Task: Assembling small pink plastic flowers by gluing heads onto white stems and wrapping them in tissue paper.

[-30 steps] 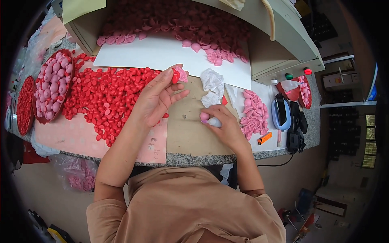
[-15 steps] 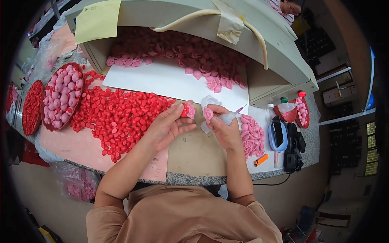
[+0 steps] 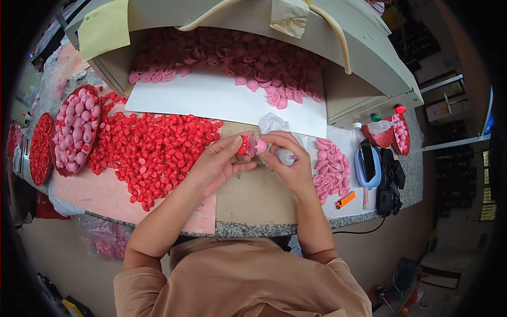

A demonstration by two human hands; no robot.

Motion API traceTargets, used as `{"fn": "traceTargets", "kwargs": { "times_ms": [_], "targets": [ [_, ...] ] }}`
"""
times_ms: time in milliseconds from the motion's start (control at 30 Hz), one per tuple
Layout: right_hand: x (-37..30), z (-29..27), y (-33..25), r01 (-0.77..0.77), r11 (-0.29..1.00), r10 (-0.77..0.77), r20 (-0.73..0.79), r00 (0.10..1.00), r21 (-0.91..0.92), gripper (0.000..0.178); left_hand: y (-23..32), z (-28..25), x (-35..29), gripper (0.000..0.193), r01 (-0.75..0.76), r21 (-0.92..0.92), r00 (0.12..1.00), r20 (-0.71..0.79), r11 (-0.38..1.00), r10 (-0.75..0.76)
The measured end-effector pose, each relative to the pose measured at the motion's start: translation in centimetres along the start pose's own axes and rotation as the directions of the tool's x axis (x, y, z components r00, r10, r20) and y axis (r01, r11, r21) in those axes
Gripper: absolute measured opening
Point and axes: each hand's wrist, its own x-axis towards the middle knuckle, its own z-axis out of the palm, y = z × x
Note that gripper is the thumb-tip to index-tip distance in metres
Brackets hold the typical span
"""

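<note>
No word or number can be read clearly. The yellow note (image 3: 104, 29) on the upper left of the pale cabinet (image 3: 364, 47) has faint marks — too dim to read — and the pink sheet (image 3: 103, 193) bears small, blurred writing near its right edge.

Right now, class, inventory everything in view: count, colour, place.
Cabinet: one, pale grey, back
Trays: at least three, reddish, both sides
Red pieces: many, red, left
Pink pieces: many, pink, right, cabinet and trays
Phone: one, black, right
Container: one, blue, right
Small bar: one, orange, right
Note: one, yellow, cabinet front
Hose: one, cream, cabinet top
Tissue: one, white, centre
Bag: one, clear, lower left
Squeeze bottle: one, translucent, centre
Left hand: one, bare, centre
Right hand: one, bare, holding bottle
</note>
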Motion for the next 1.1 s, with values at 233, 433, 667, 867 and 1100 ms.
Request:
{"fn": "traceTargets", "kwargs": {
  "times_ms": [233,433,667,867,1100],
  "targets": [
    [-0.2,0.4,-0.2,0.058,0.993,-0.056,0.023,0.998,-0.104,0.034,-0.1,0.1,-0.1,0.04,0.013,0.039,1.0,-0.011,0.999,-0.012],
    [-0.3,0.5,0.0,0.093,0.983,-0.089,0.028,0.996,-0.16,0.033,-0.4,0.1,0.0,0.037,0.017,0.039,1.0,-0.019,0.999,-0.017],
    [-0.2,0.5,-0.1,0.105,0.979,-0.103,0.023,0.994,-0.177,0.033,-0.4,0.0,0.0,0.037,0.002,0.042,1.0,-0.004,0.999,-0.002],
    [-0.1,0.9,-0.2,0.118,0.975,-0.116,0.022,0.993,-0.189,0.032,-0.2,-0.1,-0.2,0.037,-0.018,0.058,1.0,0.009,0.998,0.017],
    [-0.3,1.2,0.9,0.214,0.944,-0.226,-0.021,0.974,-0.253,0.033,-0.6,0.1,0.0,0.034,-0.086,0.103,0.995,-0.048,0.991,0.091]
  ]
}}
